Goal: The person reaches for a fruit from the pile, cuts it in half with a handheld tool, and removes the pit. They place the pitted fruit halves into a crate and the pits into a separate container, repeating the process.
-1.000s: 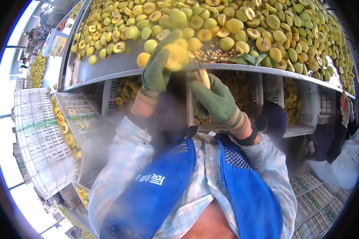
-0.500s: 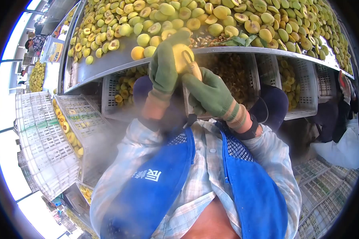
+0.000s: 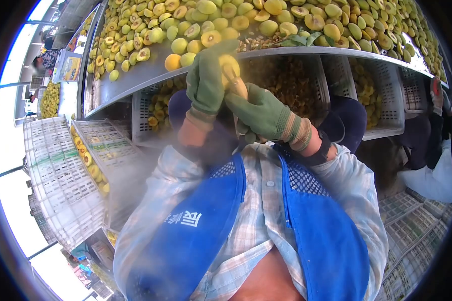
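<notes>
Fingers of the left hand (image 3: 206, 83) wrap a yellow fruit (image 3: 228, 66) just under the counter (image 3: 135, 80) edge, the right hand (image 3: 258, 113) grips a small knife (image 3: 239, 88) on it, many whole fruits (image 3: 266, 15) wait, cut ones fill the crates (image 3: 291, 83) below

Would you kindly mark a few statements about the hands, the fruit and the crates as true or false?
1. Both hands wear green gloves. True: the left hand and right hand are gloved in green.
2. The left hand holds a yellow fruit. True.
3. The metal table carries only whole fruit. False: halved fruit lies there too.
4. The white crates at the left are stacked under the table. False: they stand beside it.
5. The person wears a red apron. False: the apron is blue.
</notes>
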`<control>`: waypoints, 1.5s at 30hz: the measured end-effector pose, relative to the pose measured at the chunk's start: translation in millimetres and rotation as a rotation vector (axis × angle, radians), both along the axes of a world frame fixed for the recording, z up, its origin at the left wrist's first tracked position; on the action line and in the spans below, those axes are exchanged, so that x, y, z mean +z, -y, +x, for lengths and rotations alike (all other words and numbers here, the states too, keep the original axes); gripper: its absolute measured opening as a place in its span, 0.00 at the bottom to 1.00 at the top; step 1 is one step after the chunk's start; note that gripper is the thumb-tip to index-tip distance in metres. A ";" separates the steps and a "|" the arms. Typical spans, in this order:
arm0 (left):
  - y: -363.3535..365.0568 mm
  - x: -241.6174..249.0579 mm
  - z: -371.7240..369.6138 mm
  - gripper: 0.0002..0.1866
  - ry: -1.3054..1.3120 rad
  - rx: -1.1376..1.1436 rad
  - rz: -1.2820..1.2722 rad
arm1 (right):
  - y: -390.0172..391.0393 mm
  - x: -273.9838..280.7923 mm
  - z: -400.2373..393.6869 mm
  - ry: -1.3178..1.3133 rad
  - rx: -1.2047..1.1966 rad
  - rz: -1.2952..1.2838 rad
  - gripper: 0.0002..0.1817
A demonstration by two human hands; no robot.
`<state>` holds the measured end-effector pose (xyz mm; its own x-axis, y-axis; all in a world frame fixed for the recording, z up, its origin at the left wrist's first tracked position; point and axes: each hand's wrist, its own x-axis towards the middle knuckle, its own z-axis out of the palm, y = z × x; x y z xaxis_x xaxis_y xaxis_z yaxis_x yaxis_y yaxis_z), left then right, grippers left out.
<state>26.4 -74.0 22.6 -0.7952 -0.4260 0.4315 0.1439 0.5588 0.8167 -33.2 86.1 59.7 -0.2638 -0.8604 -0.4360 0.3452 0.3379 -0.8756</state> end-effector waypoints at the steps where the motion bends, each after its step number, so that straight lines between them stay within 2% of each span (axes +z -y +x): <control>1: 0.7 1.5 0.2 0.25 -0.011 -0.001 -0.133 | -0.4 -0.2 -0.1 -0.006 0.008 0.016 0.22; 3: 2.4 5.5 0.0 0.24 -0.032 -0.003 -0.397 | -1.9 0.7 -0.5 -0.019 0.025 0.048 0.22; 5: 3.6 -0.1 -0.7 0.23 -0.093 0.008 -0.486 | -2.6 0.7 -1.4 -0.023 0.038 0.050 0.22; 7: 3.0 -1.3 -0.6 0.22 -0.070 -0.041 -0.304 | -3.1 -0.7 2.0 -0.027 -0.007 0.030 0.21; 9: 3.9 2.5 -1.4 0.21 0.035 -0.136 0.149 | 0.6 -5.1 9.6 -0.034 -0.098 -0.010 0.20; 12: 12.9 -14.6 -1.6 0.25 0.089 -0.017 -0.030 | -0.2 -23.4 1.6 0.180 -0.159 -0.164 0.19; 15: -11.9 3.4 -4.4 0.27 -0.101 -0.061 0.941 | 7.8 -35.0 3.9 0.308 -0.435 -0.259 0.18; 18: -19.2 -5.1 -1.8 0.27 -0.076 -0.082 0.264 | 1.5 -21.7 3.5 0.335 -0.457 -0.216 0.16; 20: -12.4 -27.4 2.7 0.25 -0.012 -0.129 0.428 | -2.7 -25.8 -2.4 0.104 -0.453 -0.196 0.16; 21: -5.9 -33.1 6.9 0.25 0.054 -0.159 0.411 | -3.8 -29.4 -7.7 -0.012 -0.448 -0.186 0.16; 23: 0.7 -20.8 17.5 0.26 0.219 -0.224 0.271 | -0.7 -54.1 -17.9 -0.463 -0.411 -0.489 0.16; 24: -3.0 -7.9 18.2 0.27 0.277 -0.230 0.435 | 1.1 -66.8 -24.5 -0.689 -0.381 -0.640 0.17; 25: -6.8 5.0 18.9 0.28 0.330 -0.220 0.605 | 0.3 -65.4 -32.7 -0.880 -0.296 -0.485 0.18; 26: -10.7 18.0 19.6 0.29 0.377 -0.193 0.771 | 1.3 -63.5 -31.5 -0.741 -0.367 -0.374 0.18; 28: -1.0 0.8 16.7 0.31 0.144 -0.168 1.272 | 3.1 -48.3 -25.9 -0.458 -0.499 -0.159 0.18; 31: 3.6 5.2 16.1 0.31 -0.081 -0.357 1.401 | -14.2 -22.4 -16.4 0.043 -0.441 -0.164 0.19; 33: 1.7 3.3 14.8 0.31 0.025 -0.206 0.777 | -18.7 -16.0 1.0 0.185 -0.332 -0.164 0.21; 36: -8.9 8.3 2.9 0.32 0.016 -0.153 0.974 | -17.7 -7.2 14.9 0.233 -0.255 -0.099 0.22; 38: -20.9 20.7 1.9 0.32 -0.039 -0.172 1.304 | -15.0 -11.9 19.7 0.252 -0.238 -0.153 0.22; 45: -42.6 20.5 -0.5 0.30 -0.114 -0.145 1.117 | -14.5 -7.5 24.9 0.256 -0.305 -0.146 0.21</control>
